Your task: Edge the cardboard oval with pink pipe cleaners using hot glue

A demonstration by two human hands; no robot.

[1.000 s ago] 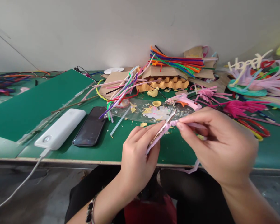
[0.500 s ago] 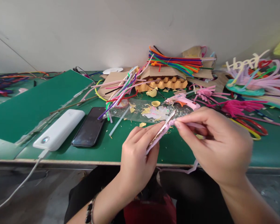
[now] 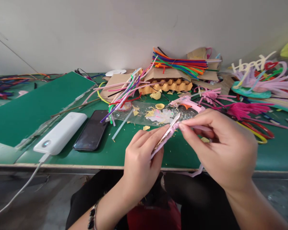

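Above the table's front edge, my left hand (image 3: 142,153) is closed round a thin pointed silver tool (image 3: 171,125), whose tip points up and to the right. A pale purple pipe cleaner (image 3: 165,140) lies along the tool and is wound round it near the tip. My right hand (image 3: 220,143) pinches this pipe cleaner between thumb and forefinger, just right of the tool. More of the pale strand passes behind my right fingers, and a length hangs below at the table edge. The tool's lower part is hidden in my left hand.
A white power bank (image 3: 61,133) with a cable and a black phone (image 3: 91,130) lie on the left. A pink glue gun (image 3: 188,103), an egg carton (image 3: 166,85) and bundled pipe cleaners (image 3: 180,62) are behind my hands. Pink pipe-cleaner tassels (image 3: 242,110) lie on the right.
My right hand has shifted very slightly left, still pinching the pipe cleaner. The hanging length has moved a little. My left hand holds its place.
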